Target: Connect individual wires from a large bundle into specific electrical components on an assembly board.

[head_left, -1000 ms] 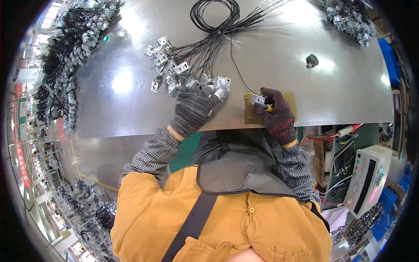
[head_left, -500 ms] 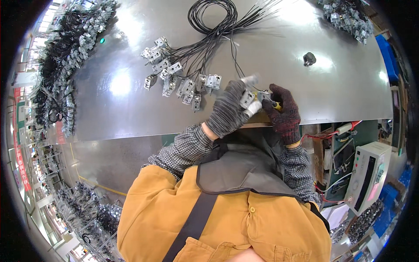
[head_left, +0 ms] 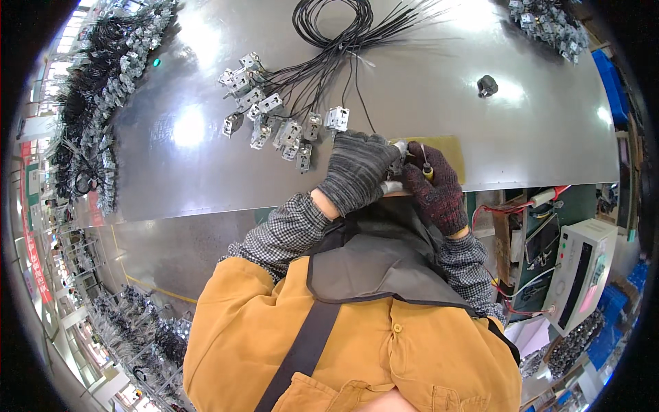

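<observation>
My left hand (head_left: pixel 360 172), in a grey striped glove, is closed on a small metal housing (head_left: pixel 396 163), mostly hidden by the fingers. A black cable (head_left: pixel 362 103) runs from it up to the coiled bundle. My right hand (head_left: pixel 437 189), in a dark red and black glove, meets the left at the housing. Its fingers are closed around a small screwdriver (head_left: pixel 428 171) with a yellow handle and a thin shaft pointing away from me. Left of my hands lie several silver metal housings (head_left: pixel 288 134) on black cables, one (head_left: pixel 337 119) just beyond my left knuckles.
A coil of black cable (head_left: pixel 302 27) lies at the far middle of the metal table (head_left: pixel 206 158). A yellowish pad (head_left: pixel 450 150) is beside my right hand. A dark knob-like piece (head_left: pixel 487 86) stands to the right. Heaps of cabled housings (head_left: pixel 113 89) line the left edge.
My left hand has turned over the housing, covering more of it, and its fingers have drawn in. My right hand has shifted slightly left and down; the screwdriver shaft now points away. The pad has come into view.
</observation>
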{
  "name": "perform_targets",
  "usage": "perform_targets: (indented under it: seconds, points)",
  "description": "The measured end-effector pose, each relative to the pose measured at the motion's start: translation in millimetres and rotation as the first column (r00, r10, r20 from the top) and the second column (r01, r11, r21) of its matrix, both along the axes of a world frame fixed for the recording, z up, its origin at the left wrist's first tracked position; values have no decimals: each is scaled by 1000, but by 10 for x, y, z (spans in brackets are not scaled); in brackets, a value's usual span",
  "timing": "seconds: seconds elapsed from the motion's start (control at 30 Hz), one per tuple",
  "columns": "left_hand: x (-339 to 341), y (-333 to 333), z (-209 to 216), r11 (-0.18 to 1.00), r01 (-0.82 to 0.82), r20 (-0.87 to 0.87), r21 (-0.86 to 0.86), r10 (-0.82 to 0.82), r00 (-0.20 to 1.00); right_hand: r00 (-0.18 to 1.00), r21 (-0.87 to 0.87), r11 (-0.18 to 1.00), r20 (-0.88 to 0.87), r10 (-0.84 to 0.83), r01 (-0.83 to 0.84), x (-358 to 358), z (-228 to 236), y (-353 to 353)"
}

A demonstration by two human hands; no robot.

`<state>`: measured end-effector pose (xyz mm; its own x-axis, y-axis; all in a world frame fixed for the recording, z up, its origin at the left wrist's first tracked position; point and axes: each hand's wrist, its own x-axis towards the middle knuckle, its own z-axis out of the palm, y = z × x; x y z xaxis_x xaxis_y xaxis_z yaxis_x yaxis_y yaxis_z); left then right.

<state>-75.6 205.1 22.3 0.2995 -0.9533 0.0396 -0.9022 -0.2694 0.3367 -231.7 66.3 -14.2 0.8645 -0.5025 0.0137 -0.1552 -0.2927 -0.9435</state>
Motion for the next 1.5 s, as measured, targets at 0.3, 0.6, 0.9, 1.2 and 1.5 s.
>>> perform_targets:
  seconds: [0.3, 0.6, 0.9, 1.2, 1.5]
  points:
    - [79, -82, -248, 989, -115, -327, -97, 77, 942, 987, 229, 961, -85, -137, 153, -110, 121, -85]
    - [254, -169, -213, 982, -188, -655, -29, 123, 745, 989, 151, 982, -113, -97, 113, -248, 189, -169]
    - [60, -156, -290, 981, -160, -519, -111, 80, 851, 997, -17, 999, -59, -41, 40, -285, 146, -207]
    - [-117, -238, -241, 986, -113, -251, -123, 79, 965, 999, -477, 878, -35, 11, -26, -282, 449, -140]
    - [-190, -296, -356, 980, -118, -217, -162, 81, 973, 977, -625, 771, -213, -13, -126, -234, 682, -132]
